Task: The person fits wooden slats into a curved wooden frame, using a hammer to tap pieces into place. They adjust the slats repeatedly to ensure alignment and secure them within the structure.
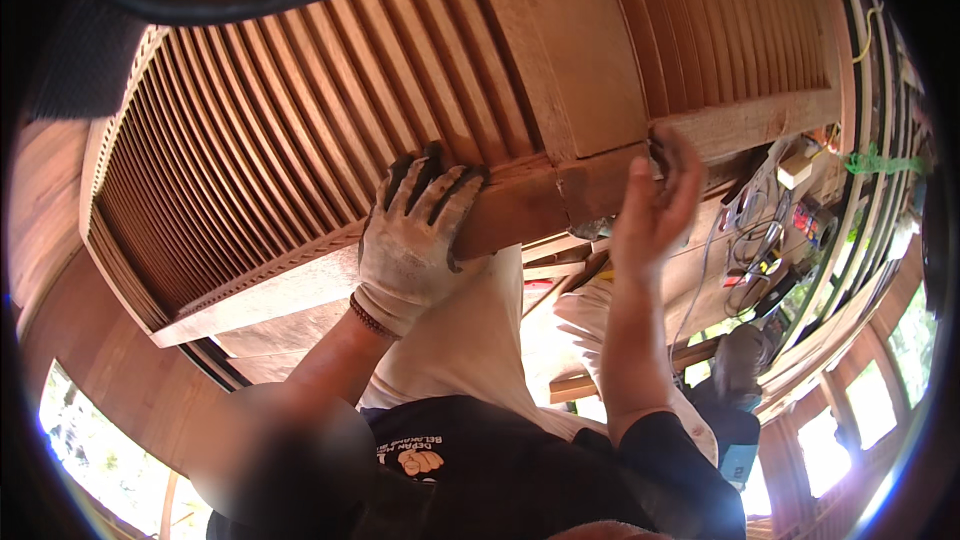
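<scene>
A large louvered wooden panel (330, 130) with rows of slats lies across the view in front of me. My left hand (415, 235), in a pale, dirty work glove with darkened fingertips, grips the panel's near rail (510, 208). Its fingers reach over the wood and the thumb lies along the near side. Bare and slightly blurred, my right hand (660, 195) is at the same rail, right of a joint in the wood. Thumb and fingers are apart there; a dark patch shows between them, which I cannot make out.
Right of the panel, cables (755, 245), tools and a small pale wood block (795, 170) lie on boards. Green string (885, 162) is tied around long strips at the far right. A black hose or cable (280, 5) arches across the top left. My legs are under the near edge.
</scene>
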Available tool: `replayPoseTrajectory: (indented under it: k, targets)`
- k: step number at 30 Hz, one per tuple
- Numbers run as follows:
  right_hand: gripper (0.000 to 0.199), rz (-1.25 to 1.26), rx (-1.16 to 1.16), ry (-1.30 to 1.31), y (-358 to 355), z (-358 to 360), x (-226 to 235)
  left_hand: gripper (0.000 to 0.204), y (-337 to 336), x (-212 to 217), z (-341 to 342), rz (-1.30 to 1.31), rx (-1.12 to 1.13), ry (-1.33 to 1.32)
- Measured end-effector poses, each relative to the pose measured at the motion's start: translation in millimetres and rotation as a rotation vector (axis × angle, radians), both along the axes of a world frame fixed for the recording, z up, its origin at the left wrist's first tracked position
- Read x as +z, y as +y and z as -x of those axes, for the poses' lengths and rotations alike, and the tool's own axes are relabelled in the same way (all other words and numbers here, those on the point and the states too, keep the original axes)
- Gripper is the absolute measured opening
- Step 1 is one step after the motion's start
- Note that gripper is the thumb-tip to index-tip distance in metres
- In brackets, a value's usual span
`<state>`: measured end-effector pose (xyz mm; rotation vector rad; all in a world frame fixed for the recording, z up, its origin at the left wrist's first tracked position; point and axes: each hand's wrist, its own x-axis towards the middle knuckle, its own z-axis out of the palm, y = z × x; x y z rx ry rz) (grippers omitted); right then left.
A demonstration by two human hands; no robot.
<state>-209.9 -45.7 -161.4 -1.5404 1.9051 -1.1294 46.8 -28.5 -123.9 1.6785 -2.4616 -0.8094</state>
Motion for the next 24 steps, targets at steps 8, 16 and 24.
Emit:
replayPoseTrajectory:
  k: [8, 16, 24]
  targets:
    - [0.087, -0.214, 0.345, 0.358, -90.7, -9.0, 23.0, 0.076, -1.9, 8.3, 43.0, -0.035, 0.099, 0.041]
    - [0.090, -0.244, 0.297, 0.422, -92.3, -13.5, 24.9, 0.073, -4.5, -0.6, 70.0, 0.027, 0.156, 0.133]
    - [0.087, -0.257, 0.296, 0.393, -97.0, -11.6, 22.7, 0.064, -4.4, -2.5, 73.3, 0.025, 0.137, 0.164]
